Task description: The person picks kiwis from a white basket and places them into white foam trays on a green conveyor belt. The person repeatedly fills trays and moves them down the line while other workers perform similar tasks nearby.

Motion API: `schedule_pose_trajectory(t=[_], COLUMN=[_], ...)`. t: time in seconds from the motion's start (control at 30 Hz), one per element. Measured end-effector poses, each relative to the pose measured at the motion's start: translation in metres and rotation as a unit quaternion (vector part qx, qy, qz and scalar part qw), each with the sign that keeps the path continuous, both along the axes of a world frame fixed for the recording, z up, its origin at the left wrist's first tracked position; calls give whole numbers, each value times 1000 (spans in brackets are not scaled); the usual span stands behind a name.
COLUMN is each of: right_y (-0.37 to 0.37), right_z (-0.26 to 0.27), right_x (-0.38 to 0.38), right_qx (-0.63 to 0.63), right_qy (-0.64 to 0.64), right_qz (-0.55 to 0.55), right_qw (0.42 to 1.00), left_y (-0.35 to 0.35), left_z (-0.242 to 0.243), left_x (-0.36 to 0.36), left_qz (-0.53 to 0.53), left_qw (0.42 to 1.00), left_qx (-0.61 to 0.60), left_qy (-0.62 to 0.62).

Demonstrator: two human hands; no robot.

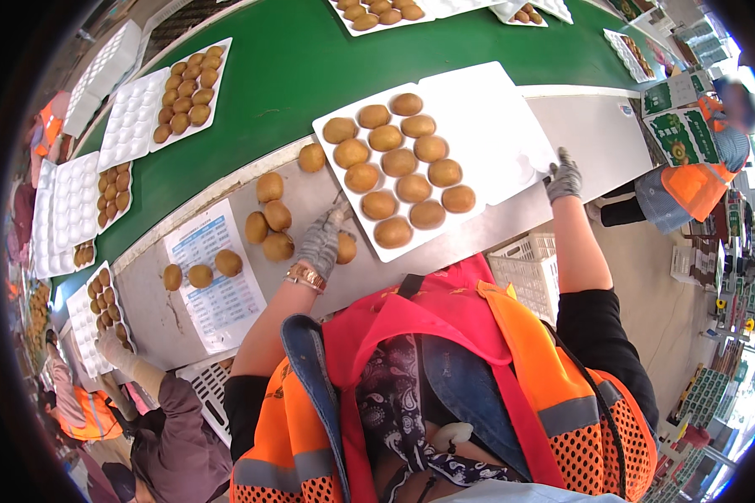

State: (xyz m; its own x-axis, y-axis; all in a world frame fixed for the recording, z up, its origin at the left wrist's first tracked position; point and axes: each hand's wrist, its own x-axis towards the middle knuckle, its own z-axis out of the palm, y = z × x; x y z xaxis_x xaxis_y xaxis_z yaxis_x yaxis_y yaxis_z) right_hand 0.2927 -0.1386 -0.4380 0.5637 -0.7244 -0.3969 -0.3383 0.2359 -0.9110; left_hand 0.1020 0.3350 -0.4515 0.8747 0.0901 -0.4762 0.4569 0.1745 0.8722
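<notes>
Before me lies an opened white foam tray (483,202), its left half filled with brown kiwifruit (398,162) in rows of cups. Its right half is a bare white lid (484,132). My left hand (323,242), in a grey glove with a gold-coloured watch at the wrist, grips the tray's left edge. One loose kiwifruit (346,248) sits right beside that hand, partly hidden. My right hand (565,176), also gloved, holds the lid's outer right edge. Several loose kiwifruit (278,215) rest on the grey worktop (302,276) left of the tray.
A green conveyor belt (277,82) runs behind the worktop, carrying other kiwifruit trays (189,94). A printed sheet (217,314) lies at left with kiwifruit on it. Plastic crates (528,264) stand below. A co-worker's hand (116,349) touches a tray; another person (698,182) stands right by printed cartons.
</notes>
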Motion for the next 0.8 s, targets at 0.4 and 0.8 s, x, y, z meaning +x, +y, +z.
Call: schedule_pose_trajectory(t=[0.4, 0.8], right_y=[123, 192], right_z=[78, 22], right_x=[-66, -66], right_qx=[-317, -534], right_qy=[-321, -289], right_qz=[514, 701], right_qw=[730, 374], left_y=[-15, 23], left_z=[-4, -3], left_x=[47, -8], left_qz=[-45, 138], left_qw=[998, 943], left_qx=[-42, -299], left_qy=[27, 39])
